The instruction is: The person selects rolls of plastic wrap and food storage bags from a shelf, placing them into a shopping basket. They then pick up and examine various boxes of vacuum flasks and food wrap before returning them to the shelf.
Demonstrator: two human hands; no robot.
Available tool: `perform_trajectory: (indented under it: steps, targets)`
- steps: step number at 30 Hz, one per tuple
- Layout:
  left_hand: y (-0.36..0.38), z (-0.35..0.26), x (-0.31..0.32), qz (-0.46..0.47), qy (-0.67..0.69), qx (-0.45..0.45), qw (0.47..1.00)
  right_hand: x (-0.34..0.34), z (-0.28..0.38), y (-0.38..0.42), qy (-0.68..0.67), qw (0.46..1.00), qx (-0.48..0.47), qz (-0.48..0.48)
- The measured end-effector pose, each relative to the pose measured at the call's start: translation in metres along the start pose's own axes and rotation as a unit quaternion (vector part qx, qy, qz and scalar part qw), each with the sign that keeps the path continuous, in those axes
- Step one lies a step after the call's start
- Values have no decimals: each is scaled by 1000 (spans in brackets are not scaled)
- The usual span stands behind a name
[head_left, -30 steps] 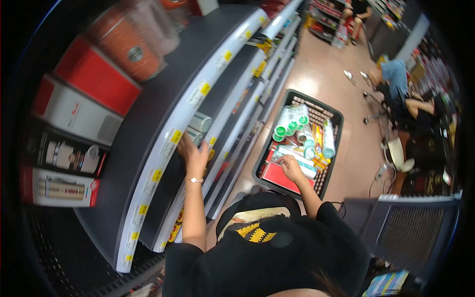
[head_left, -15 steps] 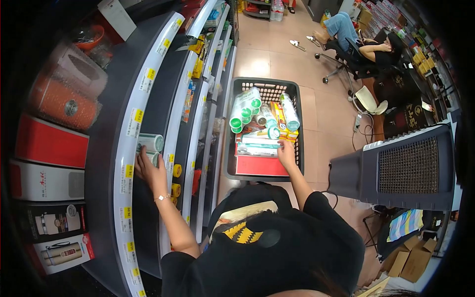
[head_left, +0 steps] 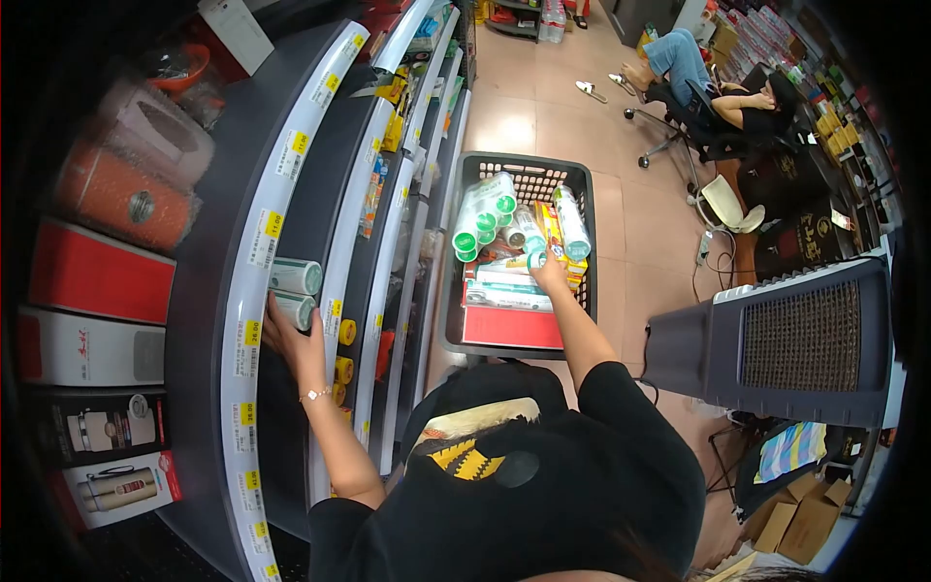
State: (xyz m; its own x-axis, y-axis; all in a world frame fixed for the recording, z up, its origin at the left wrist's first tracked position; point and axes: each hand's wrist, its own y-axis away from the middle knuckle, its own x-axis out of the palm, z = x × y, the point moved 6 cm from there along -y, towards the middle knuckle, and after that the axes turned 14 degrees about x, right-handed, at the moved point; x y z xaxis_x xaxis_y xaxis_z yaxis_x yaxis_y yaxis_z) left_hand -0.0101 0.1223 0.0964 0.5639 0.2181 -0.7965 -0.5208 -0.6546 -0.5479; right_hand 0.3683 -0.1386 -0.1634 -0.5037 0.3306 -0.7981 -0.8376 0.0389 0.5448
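Note:
On the shelf to my left, two white cylindrical packs with pale green ends lie one beside the other, an upper pack (head_left: 298,275) and a lower pack (head_left: 293,308). The fingers of my left hand (head_left: 299,347) curl around the lower one, with the thumb near its end. My right hand (head_left: 550,274) reaches into a black plastic basket (head_left: 450,325) and closes on the green end of a white cylindrical pack (head_left: 534,259) lying there. Also in the basket are a bundle of green-capped white tubes (head_left: 485,218), an upright-leaning clear-wrapped roll (head_left: 572,223), yellow boxes and a red box (head_left: 511,327).
Boxed flasks (head_left: 116,493) and a red box (head_left: 102,274) stand on the upper shelf at left. An air cooler (head_left: 776,335) stands at right. Beyond it a person sits in a wheeled office chair (head_left: 693,121), with slippers (head_left: 591,92) on the tiled floor.
My left hand has shifted down around the lower pack, showing more of it. My right hand has moved up and slightly left onto the pack's green end in the basket.

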Motion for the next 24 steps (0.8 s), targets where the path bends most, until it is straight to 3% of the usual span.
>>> perform_trajectory:
  steps: [3, 7, 11, 17, 24]
  targets:
    - [9, 4, 2, 14, 6, 8, 1000, 4, 0, -19, -8, 998, -44, 39]
    - [12, 5, 2, 22, 20, 12, 999, 0, 8, -26, -5, 988, -155, -8]
    - [12, 0, -2, 40, 31, -44, 998, -5, 17, -17, -111, 971, -210, 26]
    - [11, -5, -8, -2, 25, 16, 1000, -21, 32, 2, -142, 946, -291, 6]
    - [13, -27, -32, -125, 31, 118, 985, -141, 49, 82, -118, 902, -412, -48]
